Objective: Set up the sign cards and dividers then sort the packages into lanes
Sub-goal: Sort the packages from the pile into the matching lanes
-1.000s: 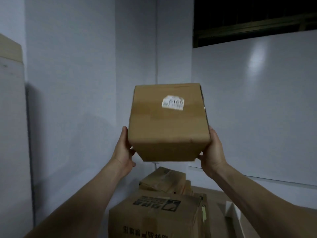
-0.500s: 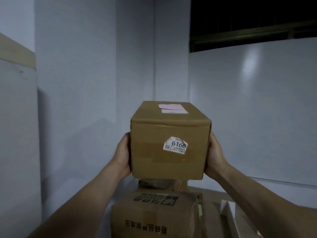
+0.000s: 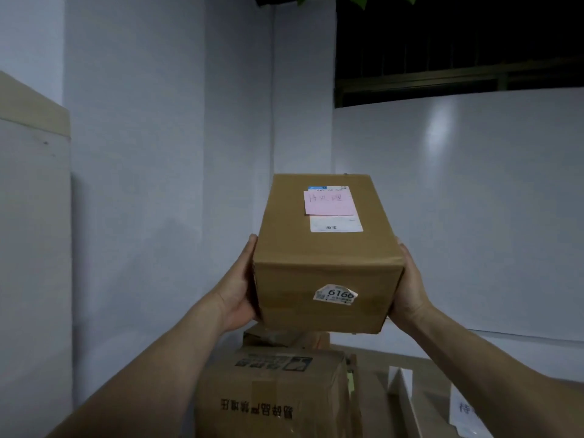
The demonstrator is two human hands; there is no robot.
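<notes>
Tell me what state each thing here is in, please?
box: closed, held aloft.
left grip: holds the box's left side.
right grip: holds the box's right side.
pink note: stuck on the box top.
sticker: stuck on the box front.
carton: closed, below the box.

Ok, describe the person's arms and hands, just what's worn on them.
Both forearms are bare as far as the frame shows: no sleeves. The left hand and right hand wear no gloves, and neither wrist shows a watch or band. Rings cannot be checked, as most fingers are hidden behind the box.
</notes>
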